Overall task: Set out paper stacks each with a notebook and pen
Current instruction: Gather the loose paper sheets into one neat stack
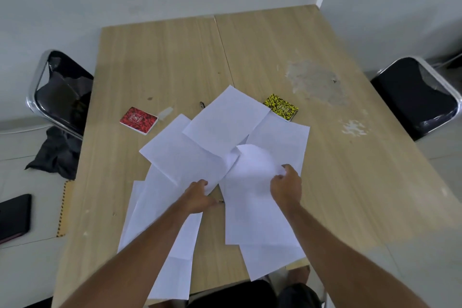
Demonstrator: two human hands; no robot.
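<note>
Hands (243,191) seemingly pinching loose sheets (225,117).

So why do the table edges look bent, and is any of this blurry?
Head view: the wide-angle lens bows the table edges outward; lighting is soft and even, shadows faint. The white sheets look washed out, and the lifted sheet by the right hand is smeared by motion. The left hand is fairly sharp.
</note>
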